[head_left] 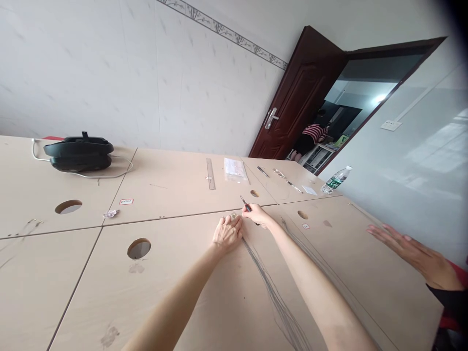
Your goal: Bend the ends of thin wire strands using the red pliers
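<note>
My left hand (228, 233) lies on the table with its fingers bent and pressed down over the upper end of a bundle of thin grey cords (272, 290). A small gold-coloured tangle (234, 215) shows just beyond its fingertips. Close beside it, my right hand (257, 215) is closed round a slim tool with a dark handle (248, 207) and a narrow metallic end, which looks like a small knife. The tool points away and to the left, a little above the table. From my left hand the cords trail towards the near edge between my forearms.
Another person's hand (417, 253) hovers at the right. Farther back are a ruler (211, 174), a plastic packet (235, 169), a pen (263, 171) and a water bottle (336, 180). A black case (80, 155) with a white cable stands left. Round holes (139, 248) pierce the tabletop.
</note>
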Motion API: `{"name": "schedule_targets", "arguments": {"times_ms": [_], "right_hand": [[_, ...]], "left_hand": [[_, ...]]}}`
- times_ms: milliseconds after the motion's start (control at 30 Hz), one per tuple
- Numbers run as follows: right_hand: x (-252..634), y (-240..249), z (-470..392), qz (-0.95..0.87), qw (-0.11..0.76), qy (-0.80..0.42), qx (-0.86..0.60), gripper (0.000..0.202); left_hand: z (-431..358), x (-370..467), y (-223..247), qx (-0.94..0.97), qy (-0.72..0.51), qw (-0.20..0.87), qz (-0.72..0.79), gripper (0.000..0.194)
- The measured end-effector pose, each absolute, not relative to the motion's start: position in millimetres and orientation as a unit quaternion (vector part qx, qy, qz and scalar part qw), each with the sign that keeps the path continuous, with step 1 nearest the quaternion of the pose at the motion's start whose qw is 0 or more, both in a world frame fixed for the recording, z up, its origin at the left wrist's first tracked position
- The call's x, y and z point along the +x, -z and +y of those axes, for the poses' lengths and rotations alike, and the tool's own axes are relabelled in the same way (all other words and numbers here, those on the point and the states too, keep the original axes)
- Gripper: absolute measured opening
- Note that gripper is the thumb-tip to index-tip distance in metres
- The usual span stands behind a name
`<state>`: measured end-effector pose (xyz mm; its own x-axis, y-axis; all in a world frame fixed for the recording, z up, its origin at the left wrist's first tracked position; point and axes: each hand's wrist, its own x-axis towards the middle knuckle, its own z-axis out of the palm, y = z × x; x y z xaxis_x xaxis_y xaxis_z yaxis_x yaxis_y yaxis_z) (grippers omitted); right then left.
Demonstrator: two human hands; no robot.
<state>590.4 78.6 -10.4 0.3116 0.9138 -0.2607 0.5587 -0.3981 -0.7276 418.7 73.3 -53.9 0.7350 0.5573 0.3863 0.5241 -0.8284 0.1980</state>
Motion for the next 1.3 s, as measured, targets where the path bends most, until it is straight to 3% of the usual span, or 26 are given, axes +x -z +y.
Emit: {"name": "schedule_targets", "arguments": {"times_ms": [433,800,1300], "right_hand": [[595.1,-3.1,77.8,-0.465,0.279,-0.372,-0.753,0.033],[585.8,22.7,87.5,-0.443,0.29,-0.357,-0.769,0.034],[580.0,28.0,128.4,-0.356,0.404,-0.388,-0.748,0.034]], "left_hand": [[74.9,421.0,60.0,0.932,-0.216,0.015,0.29,0.033],[73.9,421.3,61.8,0.931,-0.22,0.006,0.292,0.036],[73.5,421.8,64.6,0.932,-0.213,0.018,0.292,0.037]]}}
